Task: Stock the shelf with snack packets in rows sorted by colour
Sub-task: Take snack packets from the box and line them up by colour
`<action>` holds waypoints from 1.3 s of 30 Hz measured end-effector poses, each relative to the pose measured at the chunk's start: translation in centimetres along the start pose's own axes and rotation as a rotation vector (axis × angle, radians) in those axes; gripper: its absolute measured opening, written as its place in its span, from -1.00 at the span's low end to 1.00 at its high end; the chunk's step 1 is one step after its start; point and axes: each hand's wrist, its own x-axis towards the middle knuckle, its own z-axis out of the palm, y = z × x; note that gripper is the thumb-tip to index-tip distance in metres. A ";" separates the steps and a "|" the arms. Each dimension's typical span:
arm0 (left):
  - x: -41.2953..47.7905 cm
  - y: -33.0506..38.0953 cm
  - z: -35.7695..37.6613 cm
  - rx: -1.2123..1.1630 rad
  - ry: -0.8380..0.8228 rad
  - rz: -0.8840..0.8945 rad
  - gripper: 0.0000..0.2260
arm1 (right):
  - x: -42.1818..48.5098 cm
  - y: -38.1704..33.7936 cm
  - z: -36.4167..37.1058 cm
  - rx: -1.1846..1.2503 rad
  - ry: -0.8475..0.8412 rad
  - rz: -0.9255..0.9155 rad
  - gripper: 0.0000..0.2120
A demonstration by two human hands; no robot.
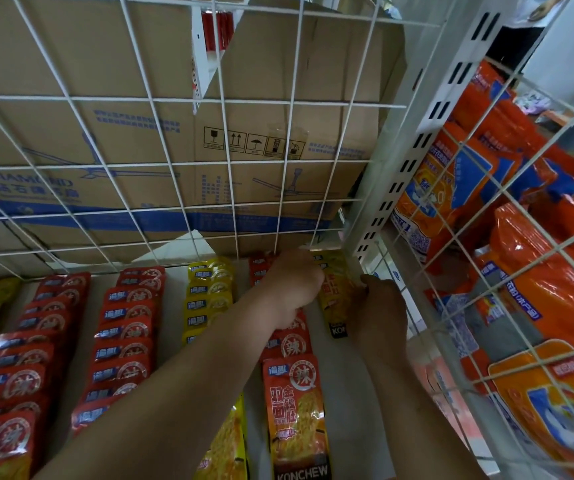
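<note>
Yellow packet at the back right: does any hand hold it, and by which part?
Both: the left hand grips the yellow packet by its left side, the right hand by its right side.

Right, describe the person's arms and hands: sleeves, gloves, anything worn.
Both arms are bare as far as the frame shows, with no sleeve in view. The left hand and right hand are ungloved, and neither wrist carries a watch or band. Whether any ring is worn cannot be told.

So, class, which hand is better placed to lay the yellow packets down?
Probably the right hand: it grips the yellow packets at their right edge; the left hand reaches over the red row.
</note>
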 end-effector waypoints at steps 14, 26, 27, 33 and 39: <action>-8.0 -5.8 -10.3 1.004 0.401 0.151 -0.56 | -3.8 -7.8 -1.7 -0.281 -0.348 -0.365 -0.58; -22.2 -18.0 -18.9 0.912 0.685 -0.172 -0.46 | -17.4 -19.6 4.6 -0.398 -0.596 -0.867 -0.46; -23.5 -19.2 -19.8 0.910 0.699 -0.184 -0.44 | -18.9 -20.6 4.9 -0.420 -0.619 -0.869 -0.46; -32.4 -26.5 -25.5 0.870 0.734 -0.258 -0.37 | -30.1 -26.4 7.4 -0.507 -0.625 -0.941 -0.46; -41.9 -34.0 -32.1 0.873 0.800 -0.353 -0.27 | -41.7 -33.1 11.9 -0.513 -0.620 -1.066 -0.45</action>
